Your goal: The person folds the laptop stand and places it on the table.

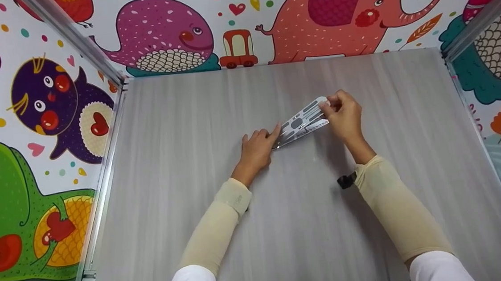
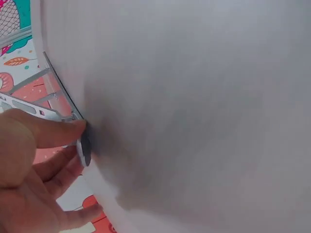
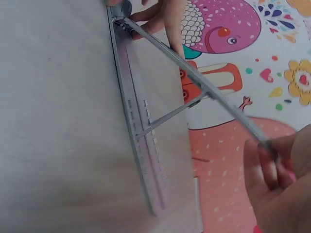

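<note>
- Silver-grey and hard, like metal, a folding stand (image 1: 306, 119) is made of two long, narrow panels joined at one end and spread into a slim wedge; the upper panel is pierced with long, rounded slots
- A thin, straight strut (image 3: 167, 119) slants between the panels, and small notches run in two rows along the lower panel (image 3: 154, 162)
- The stand lies between the two hands, angled across the tabletop (image 1: 184, 208), which is pale grey with a smooth, streaky wood grain; whether the lower panel touches it is hard to tell
- The left hand (image 1: 256, 151) pinches the joined end, thumb on one side and fingers on the other, its little finger held apart
- The right hand (image 1: 345, 115) is closed to a pinch on the raised end of the upper panel, thumb against fingers
- Counted: one stand, two panels, two hands, two stretchy-looking beige arm sleeves (image 1: 215, 232), and one black device (image 1: 347, 180) below the right wrist
</note>
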